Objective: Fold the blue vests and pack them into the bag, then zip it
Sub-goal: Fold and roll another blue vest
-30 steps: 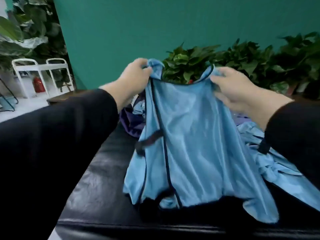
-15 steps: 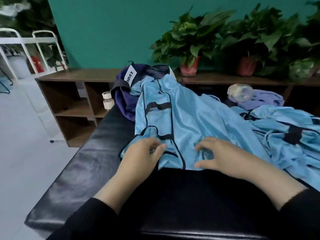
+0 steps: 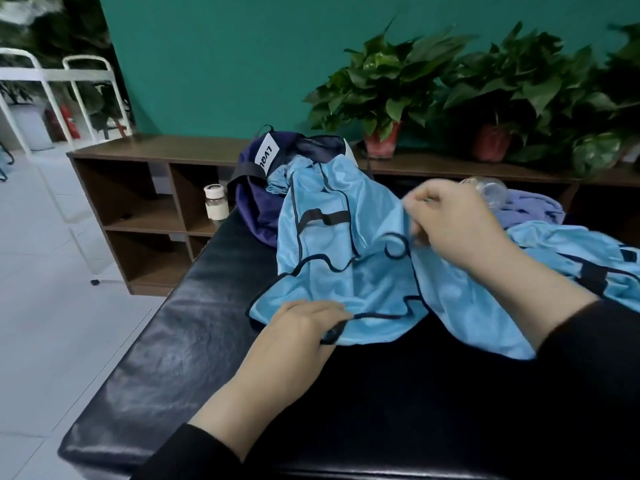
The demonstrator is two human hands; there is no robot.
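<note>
A light blue vest point(image 3: 349, 251) with dark trim lies spread on the black padded bench point(image 3: 180, 358), its far end draped against the open dark purple bag point(image 3: 258, 209). My left hand point(image 3: 301, 327) grips the vest's near hem at the trim. My right hand point(image 3: 453, 220) pinches the vest's right edge and lifts it above the bench. More blue vests point(image 3: 581, 261) lie crumpled to the right, partly behind my right arm. Blue fabric shows inside the bag's mouth.
A brown shelf unit point(image 3: 145, 202) runs behind the bench with potted plants point(image 3: 384, 91) on top and a small white-lidded jar point(image 3: 215, 204) in a cubby. A clear bottle point(image 3: 491, 190) and purple cloth point(image 3: 533, 209) lie at the far right. White tiled floor lies left.
The vest was held up by its shoulders, then laid on the bench. Since half a second ago my right hand has picked up the right edge and raised it; my left stays at the hem.
</note>
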